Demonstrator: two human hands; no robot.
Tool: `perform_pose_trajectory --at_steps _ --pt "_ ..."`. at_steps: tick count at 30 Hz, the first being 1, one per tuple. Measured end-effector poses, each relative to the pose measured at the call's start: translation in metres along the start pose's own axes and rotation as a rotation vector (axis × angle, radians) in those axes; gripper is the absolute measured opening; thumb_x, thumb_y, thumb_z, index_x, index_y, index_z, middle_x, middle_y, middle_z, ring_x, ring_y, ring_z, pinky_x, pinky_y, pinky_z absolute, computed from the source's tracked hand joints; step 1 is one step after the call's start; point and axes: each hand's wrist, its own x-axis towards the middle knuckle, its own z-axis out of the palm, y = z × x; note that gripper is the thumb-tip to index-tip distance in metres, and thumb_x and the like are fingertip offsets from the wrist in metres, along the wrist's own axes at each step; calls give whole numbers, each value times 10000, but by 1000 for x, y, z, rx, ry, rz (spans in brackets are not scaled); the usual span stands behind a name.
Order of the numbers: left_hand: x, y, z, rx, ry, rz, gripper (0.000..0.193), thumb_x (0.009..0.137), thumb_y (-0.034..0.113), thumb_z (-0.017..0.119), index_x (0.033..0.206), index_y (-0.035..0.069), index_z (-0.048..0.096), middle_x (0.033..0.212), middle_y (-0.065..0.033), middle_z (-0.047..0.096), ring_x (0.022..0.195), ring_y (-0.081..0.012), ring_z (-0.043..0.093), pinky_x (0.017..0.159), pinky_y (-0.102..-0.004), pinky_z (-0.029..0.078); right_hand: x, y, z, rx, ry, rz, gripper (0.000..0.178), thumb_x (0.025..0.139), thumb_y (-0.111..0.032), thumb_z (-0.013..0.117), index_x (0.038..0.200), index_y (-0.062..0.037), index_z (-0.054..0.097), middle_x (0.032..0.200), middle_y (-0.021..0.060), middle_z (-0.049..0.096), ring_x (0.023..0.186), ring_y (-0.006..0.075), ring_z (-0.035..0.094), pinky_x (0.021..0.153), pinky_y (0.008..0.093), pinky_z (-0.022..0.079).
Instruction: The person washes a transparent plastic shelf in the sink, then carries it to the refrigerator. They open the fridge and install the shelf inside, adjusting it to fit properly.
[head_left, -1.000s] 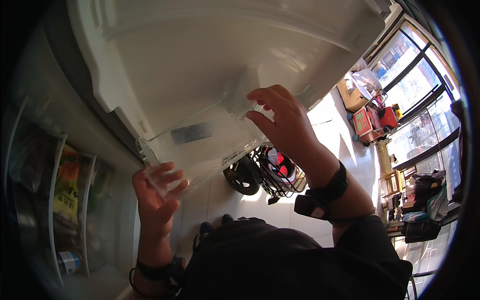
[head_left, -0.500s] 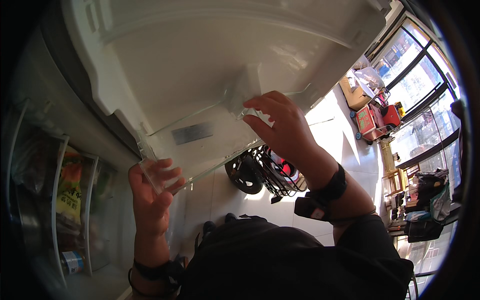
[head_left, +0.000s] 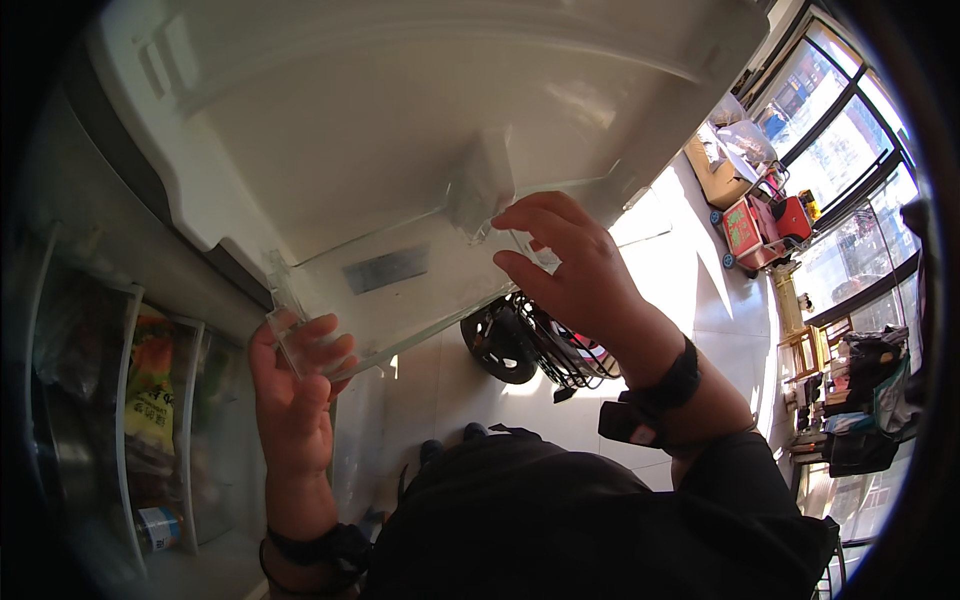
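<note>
Since half a second ago the right hand (head_left: 570, 275) has slid a little lower along the clear plastic door bin (head_left: 400, 285), while the left hand (head_left: 295, 385) stays clamped on the bin's near corner. The bin is one piece, see-through, held against the inner side of the white refrigerator door (head_left: 400, 120) above the person's head.

The left hand grips the bin's left end, thumb on one side and fingers curled over the edge, which steadies that end against the door liner. The right hand pinches the bin's right end with bent fingers, thumb underneath. A hand at each end keeps the long bin level as it meets the door.

Each wrist carries one dark band, two in all. To the left, the open refrigerator compartment (head_left: 120, 400) shows food packages behind shelf rails; their exact count cannot be told. Below, on the sunlit floor, stands one black wheeled frame (head_left: 530, 345), and near the windows one red toy vehicle (head_left: 765, 225).
</note>
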Motion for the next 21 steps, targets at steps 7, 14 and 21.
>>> perform_pose_trajectory --at_steps 7,14,21 --pt "-7 9 15 110 113 -44 573 854 204 464 1345 59 206 1206 -133 462 1018 -198 534 807 -320 492 10 -4 -4 68 -50 350 631 781 -275 641 1262 1 339 1042 192 528 841 272 593 722 356 487" --pt "0 15 27 167 130 -101 567 845 196 350 1350 36 148 1103 -137 430 807 -196 553 657 -326 517 23 13 4 -89 -9 162 535 766 -248 670 1186 -6 444 951 149 520 628 159 526 587 272 459" --pt "3 24 31 223 162 -208 573 808 193 328 1331 26 166 1061 -137 435 573 -209 538 434 -299 450 28 18 2 0 -2 170 474 758 -214 665 1141 -13 471 1021 155 537 586 160 536 555 282 450"
